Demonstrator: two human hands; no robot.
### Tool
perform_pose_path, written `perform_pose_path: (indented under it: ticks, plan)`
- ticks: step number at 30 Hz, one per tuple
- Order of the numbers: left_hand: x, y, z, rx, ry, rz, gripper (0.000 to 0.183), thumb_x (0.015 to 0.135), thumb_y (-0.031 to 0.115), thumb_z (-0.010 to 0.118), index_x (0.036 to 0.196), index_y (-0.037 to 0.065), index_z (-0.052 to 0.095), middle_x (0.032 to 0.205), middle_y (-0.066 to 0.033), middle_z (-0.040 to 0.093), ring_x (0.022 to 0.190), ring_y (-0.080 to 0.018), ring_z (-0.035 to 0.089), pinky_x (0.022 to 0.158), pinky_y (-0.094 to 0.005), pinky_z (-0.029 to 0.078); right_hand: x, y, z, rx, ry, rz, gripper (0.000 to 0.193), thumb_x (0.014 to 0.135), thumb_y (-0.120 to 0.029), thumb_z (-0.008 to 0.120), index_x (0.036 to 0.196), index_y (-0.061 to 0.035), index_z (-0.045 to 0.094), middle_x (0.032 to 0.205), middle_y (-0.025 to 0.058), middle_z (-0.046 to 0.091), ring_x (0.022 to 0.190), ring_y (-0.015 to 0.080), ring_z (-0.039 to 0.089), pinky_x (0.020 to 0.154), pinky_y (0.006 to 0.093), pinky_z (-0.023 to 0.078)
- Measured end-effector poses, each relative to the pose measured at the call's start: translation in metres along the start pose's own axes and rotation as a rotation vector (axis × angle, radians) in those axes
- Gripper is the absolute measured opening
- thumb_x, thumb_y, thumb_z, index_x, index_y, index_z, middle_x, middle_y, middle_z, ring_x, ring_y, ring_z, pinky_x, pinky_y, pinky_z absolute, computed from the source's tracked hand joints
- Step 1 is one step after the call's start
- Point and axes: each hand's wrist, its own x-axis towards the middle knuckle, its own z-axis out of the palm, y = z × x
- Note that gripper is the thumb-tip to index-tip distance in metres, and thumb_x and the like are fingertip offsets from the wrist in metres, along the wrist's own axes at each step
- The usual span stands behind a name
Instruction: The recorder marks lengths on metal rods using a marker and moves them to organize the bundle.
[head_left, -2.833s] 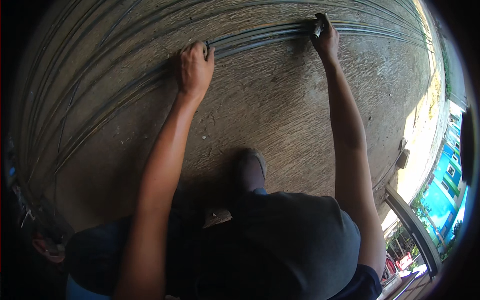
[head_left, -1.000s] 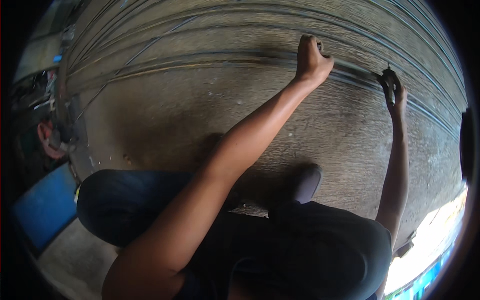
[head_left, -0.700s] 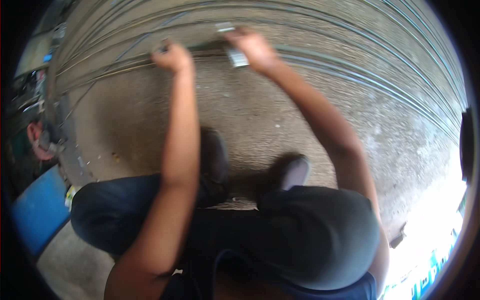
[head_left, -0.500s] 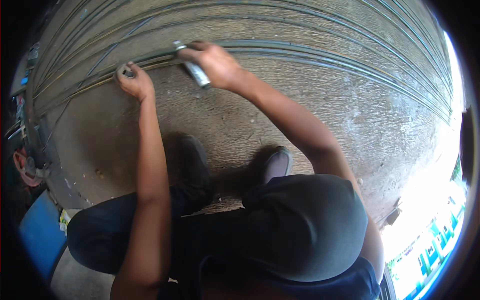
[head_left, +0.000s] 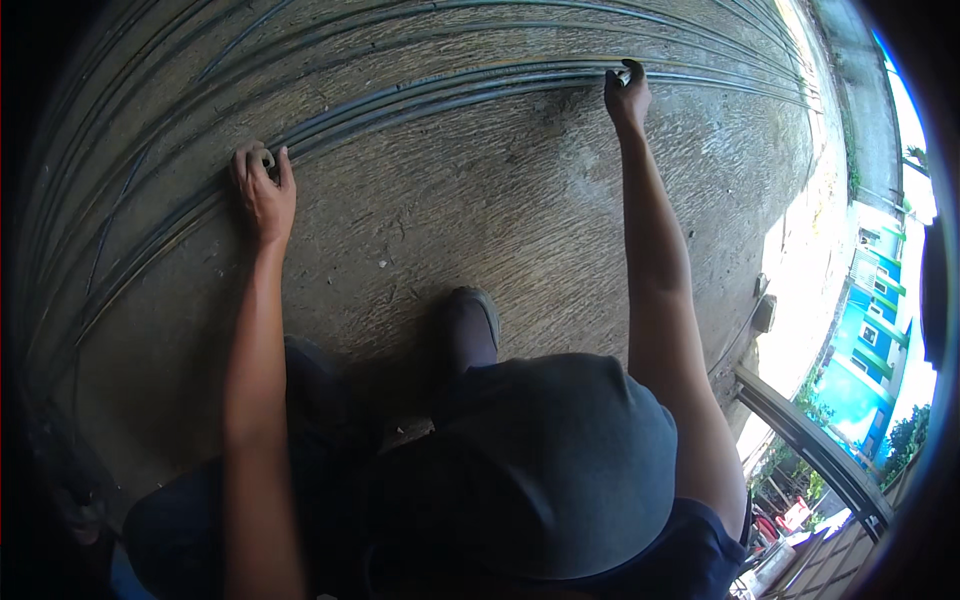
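Observation:
Long thin metal rods lie in a bundle on the ground and run across in front of me. At the bundle's left part, my left hand is closed, thumb up and fingers curled, round a small grey ring-shaped thing that touches or nearly touches the rods. My right hand reaches far out to the right along the same bundle. Its thumb and fingers are bent toward each other at the rods. Something small and pale shows between them, too small to name.
More rods lie spread beyond the bundle. A thin rod crosses them at the left. My shoe stands on the rough concrete ground. At the right are a metal rail, a block and a blue building outside.
My right hand has moved far to the right along the rods; the whitish cylinder it held no longer shows clearly. The view has swung right. My left hand still grips the ring-shaped thing.

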Motion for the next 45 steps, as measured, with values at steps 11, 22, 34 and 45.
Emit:
perform_pose_path:
  ticks: [11, 22, 34, 45]
  plan:
    - [-0.016, -0.002, 0.017, 0.008, 0.091, -0.1, 0.029, 0.093, 0.027, 0.066, 0.087, 0.0, 0.055, 0.106, -0.0171, 0.052, 0.104, -0.036, 0.048, 0.09, -0.0471, 0.041, 0.161, 0.235, 0.075, -0.135, -0.422, 0.108, 0.068, 0.085, -0.041, 0.077, 0.138, -0.0079, 0.049, 0.112, 0.0171, 0.067, 0.095, 0.0246, 0.063, 0.078, 0.0384, 0.05]
    - [-0.018, 0.004, -0.002, 0.061, 0.022, -0.16, 0.028, 0.09, 0.024, 0.07, 0.083, 0.004, 0.052, 0.107, -0.0147, 0.051, 0.11, -0.032, 0.048, 0.096, -0.0471, 0.042, 0.14, 0.215, 0.088, 0.265, -0.282, 0.271, 0.086, 0.076, -0.041, 0.084, 0.146, -0.009, 0.045, 0.121, 0.0098, 0.06, 0.102, 0.0216, 0.058, 0.082, 0.0372, 0.048]
    - [-0.021, -0.022, 0.003, 0.25, 0.052, -0.093, 0.046, 0.088, 0.055, 0.067, 0.088, 0.013, 0.05, 0.105, -0.0097, 0.054, 0.105, -0.0254, 0.05, 0.099, -0.0536, 0.035, 0.146, 0.124, 0.061, -0.295, -0.64, -0.313, 0.027, 0.094, -0.029, 0.067, 0.111, -0.0078, 0.066, 0.105, 0.009, 0.073, 0.097, 0.0225, 0.067, 0.087, 0.0367, 0.048]
    - [0.024, -0.056, -0.046, 0.133, -0.267, 0.417, 0.031, 0.095, 0.033, 0.065, 0.093, 0.003, 0.058, 0.091, -0.0106, 0.063, 0.087, -0.023, 0.064, 0.082, -0.036, 0.057, 0.119, 0.119, 0.005, -0.394, -0.67, -0.52, 0.039, 0.1, -0.034, 0.058, 0.117, -0.0008, 0.07, 0.117, 0.02, 0.07, 0.111, 0.0325, 0.066, 0.096, 0.0388, 0.049]
